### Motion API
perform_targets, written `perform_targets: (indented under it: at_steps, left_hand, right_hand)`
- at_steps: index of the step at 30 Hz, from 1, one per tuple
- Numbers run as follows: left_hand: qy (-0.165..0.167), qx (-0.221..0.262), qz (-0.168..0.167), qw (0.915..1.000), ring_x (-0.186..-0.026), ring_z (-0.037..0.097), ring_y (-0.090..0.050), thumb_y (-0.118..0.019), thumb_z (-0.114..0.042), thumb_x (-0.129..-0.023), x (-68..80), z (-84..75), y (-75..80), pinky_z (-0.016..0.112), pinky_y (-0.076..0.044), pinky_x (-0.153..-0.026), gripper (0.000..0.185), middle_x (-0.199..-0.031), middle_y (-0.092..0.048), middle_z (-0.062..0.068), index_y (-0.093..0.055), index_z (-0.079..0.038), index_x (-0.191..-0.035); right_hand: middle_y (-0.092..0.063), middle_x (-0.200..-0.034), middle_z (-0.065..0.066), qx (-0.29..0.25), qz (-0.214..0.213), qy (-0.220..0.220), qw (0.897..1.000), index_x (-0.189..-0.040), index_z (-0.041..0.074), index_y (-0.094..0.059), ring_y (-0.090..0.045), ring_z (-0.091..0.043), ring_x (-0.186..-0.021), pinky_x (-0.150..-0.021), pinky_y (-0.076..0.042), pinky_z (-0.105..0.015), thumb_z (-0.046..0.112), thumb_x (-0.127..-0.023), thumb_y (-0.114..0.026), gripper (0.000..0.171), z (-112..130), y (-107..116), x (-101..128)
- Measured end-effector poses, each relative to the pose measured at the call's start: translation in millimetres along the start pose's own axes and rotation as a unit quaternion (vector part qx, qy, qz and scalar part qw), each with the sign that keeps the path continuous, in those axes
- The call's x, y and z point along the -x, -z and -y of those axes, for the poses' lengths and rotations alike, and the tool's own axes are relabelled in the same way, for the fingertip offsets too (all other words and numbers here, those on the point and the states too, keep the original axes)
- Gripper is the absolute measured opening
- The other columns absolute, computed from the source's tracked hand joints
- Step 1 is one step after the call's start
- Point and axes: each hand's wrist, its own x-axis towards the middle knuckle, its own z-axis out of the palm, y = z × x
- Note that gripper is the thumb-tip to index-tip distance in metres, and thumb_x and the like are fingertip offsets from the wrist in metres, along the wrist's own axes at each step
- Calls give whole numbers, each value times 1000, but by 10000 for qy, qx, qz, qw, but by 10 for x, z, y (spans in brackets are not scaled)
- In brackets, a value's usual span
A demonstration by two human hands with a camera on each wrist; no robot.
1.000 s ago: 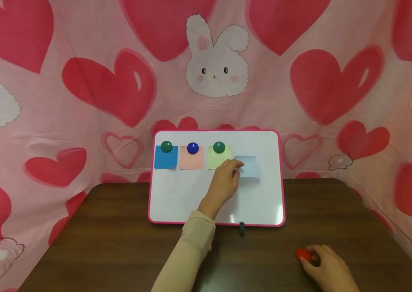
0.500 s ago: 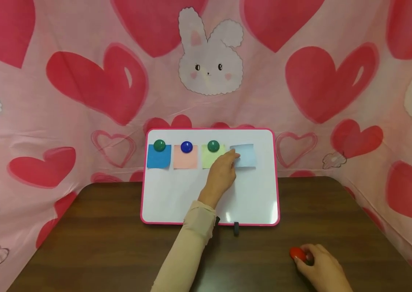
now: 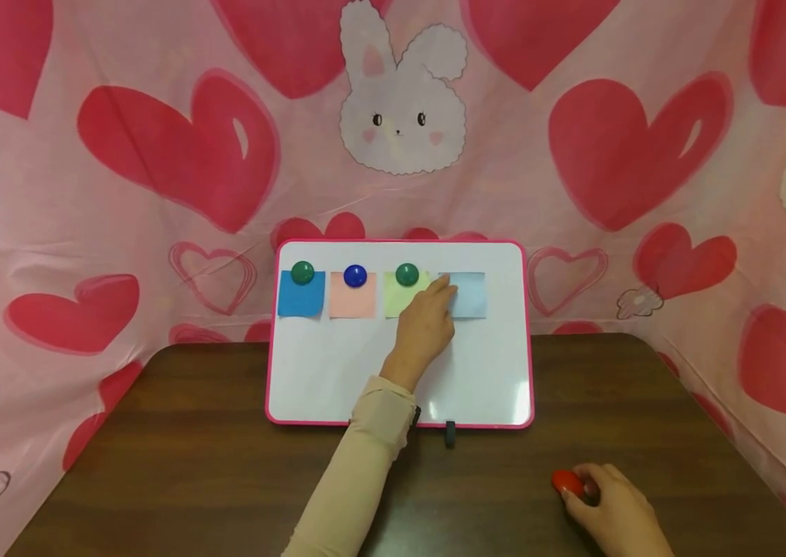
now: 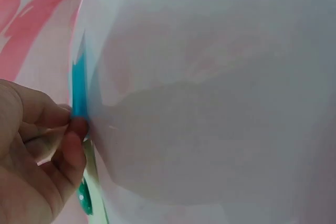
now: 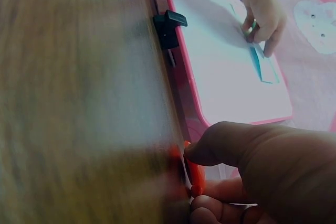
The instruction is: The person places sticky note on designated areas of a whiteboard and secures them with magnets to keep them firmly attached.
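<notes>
The left hand [image 3: 424, 329] reaches up to the whiteboard [image 3: 337, 371], which stands propped at the 12 o'clock edge of the table [image 3: 191, 464]. Its fingertips pinch the left edge of the pale blue note [image 3: 469, 294] and hold it flat against the board; the left wrist view shows thumb and forefinger closed together on the paper edge. The pale blue note sits in the board's upper row, at 3 o'clock from the yellow-green note [image 3: 398, 300].

The right hand [image 3: 612, 514] rests on the table at 5 o'clock from the board, fingers curled around the red magnet [image 3: 567, 483], which touches the tabletop.

Further along the row at 9 o'clock are the pink note [image 3: 353, 300] under a blue magnet [image 3: 354, 275] and the blue note [image 3: 300, 298] under a green magnet [image 3: 302, 272]. A second green magnet [image 3: 407, 274] pins the yellow-green note.
</notes>
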Motion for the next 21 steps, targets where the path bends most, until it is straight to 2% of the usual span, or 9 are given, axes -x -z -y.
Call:
perform_targets:
  at_steps: [3, 6, 14, 21]
  left_hand:
    - [-11, -381, -63, 9993, -119, 26, -60, -60, -8, -97, 3, -25, -17, 36, -56, -85, 40, -152, -49, 1, -63, -11, -137]
    - [-143, -724, -251, 9970, -107, 26, -64, -63, -10, -96, 8, -29, -63, 35, -57, -73, 39, -150, -51, 2, -65, -11, -135]
    - [-424, -1060, -854, 9898, -94, 26, -63, -68, -8, -91, 19, 4, -129, 32, -55, -68, 35, -144, -56, 5, -69, -9, -127]
    - [-483, -1152, -717, 9896, -95, 25, -61, -69, -8, -91, 16, 10, -128, 29, -53, -72, 38, -144, -55, 6, -68, -9, -129]
  right_hand:
    - [-60, -96, -3, -26, 0, 14, 10000, -115, -3, -66, -58, -20, -84, -75, -50, -46, 32, -86, -79, 47, -15, -11, -8]
    - [-60, -97, -2, -34, -1, -27, 10000, -116, -1, -67, -58, -19, -84, -74, -49, -44, 31, -85, -79, 47, -13, -15, -11]
    - [-60, -97, -2, -4, 12, -41, 10000, -117, 1, -67, -58, -19, -86, -74, -49, -43, 32, -85, -80, 47, 3, 6, -24]
    - [-60, -94, 1, 3, -262, 194, 9995, -117, 4, -68, -57, -21, -87, -78, -49, -46, 36, -85, -81, 47, 70, 29, 23]
